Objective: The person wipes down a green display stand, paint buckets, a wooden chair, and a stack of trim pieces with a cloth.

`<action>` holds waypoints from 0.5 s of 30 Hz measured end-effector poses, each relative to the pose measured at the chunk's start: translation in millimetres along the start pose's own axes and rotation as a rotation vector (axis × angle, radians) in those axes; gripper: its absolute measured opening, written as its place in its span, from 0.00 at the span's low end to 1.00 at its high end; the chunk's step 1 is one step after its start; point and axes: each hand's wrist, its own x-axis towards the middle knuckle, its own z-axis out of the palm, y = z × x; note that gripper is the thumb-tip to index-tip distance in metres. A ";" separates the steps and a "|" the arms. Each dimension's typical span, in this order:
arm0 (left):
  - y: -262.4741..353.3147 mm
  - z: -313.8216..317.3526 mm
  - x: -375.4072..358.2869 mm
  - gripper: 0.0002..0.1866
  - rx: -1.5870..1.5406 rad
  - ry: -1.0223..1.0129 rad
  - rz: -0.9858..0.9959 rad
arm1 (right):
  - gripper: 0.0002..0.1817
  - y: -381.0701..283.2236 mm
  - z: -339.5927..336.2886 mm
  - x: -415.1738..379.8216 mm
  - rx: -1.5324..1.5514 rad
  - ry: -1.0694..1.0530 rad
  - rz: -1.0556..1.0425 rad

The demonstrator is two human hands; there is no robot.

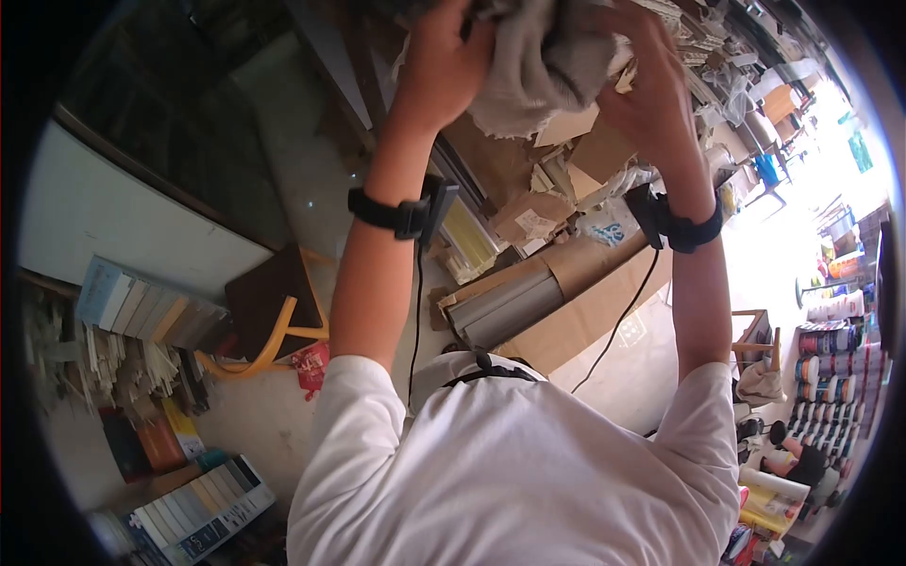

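Note:
A crumpled grey cloth (543,80) with a frayed lower edge hangs between my two hands at the top of the view. My left hand (448,71) is closed on its left side, with the fingers partly hidden by the folds. On the other side my right hand (646,90) grips the cloth with bent fingers, its upper part near the frame's edge. Each wrist wears a black strap (396,215) with a small device and a cable. Below the cloth lie torn cardboard pieces (533,217).
A long open carton (590,274) with grey panels lies on the floor before me. A dark-seated wooden chair (274,311) stands at the left, near sample boards (142,302). Piled scraps (717,57) fill the upper right; stacked rolls and tins (830,368) line the right side.

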 end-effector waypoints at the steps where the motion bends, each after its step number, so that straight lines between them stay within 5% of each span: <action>1: 1.8 4.1 -3.1 0.16 -0.006 -0.009 -0.049 | 0.26 1.3 3.0 5.7 -0.040 0.005 -0.071; 4: -13.2 4.2 -8.0 0.17 -0.203 -0.016 0.054 | 0.27 -18.8 -6.5 22.3 0.011 -0.240 0.163; 15: 2.4 15.1 -2.5 0.14 -0.231 -0.038 0.152 | 0.24 1.7 10.8 17.5 0.065 0.014 -0.009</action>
